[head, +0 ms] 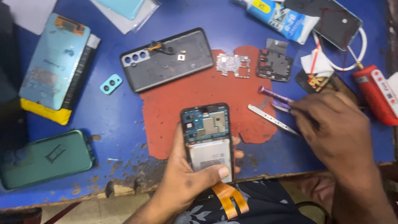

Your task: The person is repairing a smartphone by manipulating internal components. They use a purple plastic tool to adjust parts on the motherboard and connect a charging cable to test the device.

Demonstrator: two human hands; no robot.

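Two hands over a blue desk (257, 31), worn along the near edge. Red mat (199, 95) lies mid-desk. Left hand (186, 182) is wrapped round an opened phone (206, 139), back cover off: thumb across the white battery at the lower end, fingertips showing at the phone's right edge, blue board w/ metal shield at the top. Phone is held just above the mat's near edge; an orange flex ribbon (228, 199) hangs from its bottom over the lap. Right hand (331, 132) sits at the mat's right side, fingers closed on a purple-handled tool (273, 96) whose tip points left; silver tweezers (271, 119) lie on the mat just below it, can't tell if the fingers touch them.

Far left: pale blue phone (54, 62) stacked on a black one w/ yellow sponge under. Near left: green phone case (45, 159). Above the mat: grey back cover (170, 58), inside up, camera holes at its left end. Top right: another phone (336, 20) w/ a white cable, glue tube (275, 14) just left of it, red gadget (377, 93) at the right edge. On the mat's top edge: bare metal frame (233, 65), dark shield plate (274, 64) beside it. Smallest: blue camera ring (110, 84) left of the back cover
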